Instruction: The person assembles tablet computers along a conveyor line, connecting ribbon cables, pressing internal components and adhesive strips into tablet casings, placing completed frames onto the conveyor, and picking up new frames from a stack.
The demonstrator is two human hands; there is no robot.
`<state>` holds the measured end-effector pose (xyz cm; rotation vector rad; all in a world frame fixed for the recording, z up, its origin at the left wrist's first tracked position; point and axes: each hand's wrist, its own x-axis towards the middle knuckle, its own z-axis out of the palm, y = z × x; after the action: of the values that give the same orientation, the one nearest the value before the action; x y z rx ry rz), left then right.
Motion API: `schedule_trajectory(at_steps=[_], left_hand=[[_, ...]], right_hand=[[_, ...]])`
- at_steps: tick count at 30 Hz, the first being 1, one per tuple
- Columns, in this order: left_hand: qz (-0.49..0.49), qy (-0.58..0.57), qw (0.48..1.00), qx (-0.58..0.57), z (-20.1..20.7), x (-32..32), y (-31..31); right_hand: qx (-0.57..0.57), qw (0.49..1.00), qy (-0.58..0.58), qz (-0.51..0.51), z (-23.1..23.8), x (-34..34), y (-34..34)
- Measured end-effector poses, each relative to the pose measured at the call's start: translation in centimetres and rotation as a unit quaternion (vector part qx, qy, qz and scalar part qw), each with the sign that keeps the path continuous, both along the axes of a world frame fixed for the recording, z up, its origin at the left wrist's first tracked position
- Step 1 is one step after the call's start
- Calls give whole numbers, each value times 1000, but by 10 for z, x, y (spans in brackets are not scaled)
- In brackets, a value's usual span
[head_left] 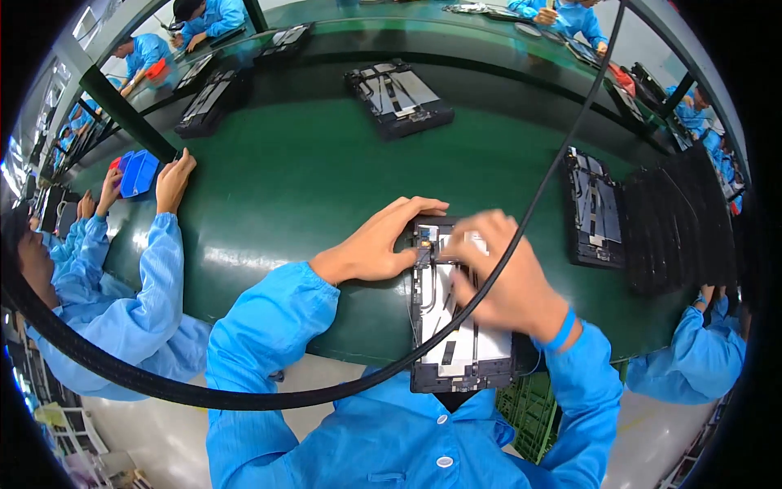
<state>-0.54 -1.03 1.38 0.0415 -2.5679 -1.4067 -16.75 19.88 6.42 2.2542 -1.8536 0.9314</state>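
Note:
An opened tablet (446,357), its white inner panels, boards and flat cables bare, lies in front of me, its near end over the bench's front edge. My left hand (376,243) holds its far left corner, fingers stretched over the far edge and thumb on the left side by a small board. Above the tablet's right half is my right hand (507,273), fingers bent and smeared by motion. Whether it holds anything cannot be made out. A blue band (562,329) circles my right wrist. The black hose crosses before part of the tablet.
A thick black hose (269,399) arcs across the view. On the green bench (285,171) are another opened tablet (399,98), one (593,208) at right, and black stacked trays (680,220). A co-worker's hand (173,181) rests at left near a blue bin (138,174).

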Motion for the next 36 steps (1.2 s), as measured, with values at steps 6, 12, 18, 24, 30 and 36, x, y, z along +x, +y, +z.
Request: schedule_trajectory(at_steps=[6,12,18,24,30,36], left_hand=[[-59,19,998,11,-3,-1,-1],[-70,1,998,-7,3,3,-2],[-94,-10,996,2,2,3,-6],[-98,-7,995,2,0,4,-3],[-67,-46,996,-27,10,4,7],[-64,-15,998,-13,2,3,8]], right_hand=[[80,985,-154,-4,-34,-28,-30],[84,978,-189,-43,-42,-27,-32],[63,982,-167,-65,-47,-23,-32],[45,984,-165,-50,-48,-27,-29],[69,978,-198,-17,-42,-34,-28],[107,968,-226,25,-35,-38,-24]])
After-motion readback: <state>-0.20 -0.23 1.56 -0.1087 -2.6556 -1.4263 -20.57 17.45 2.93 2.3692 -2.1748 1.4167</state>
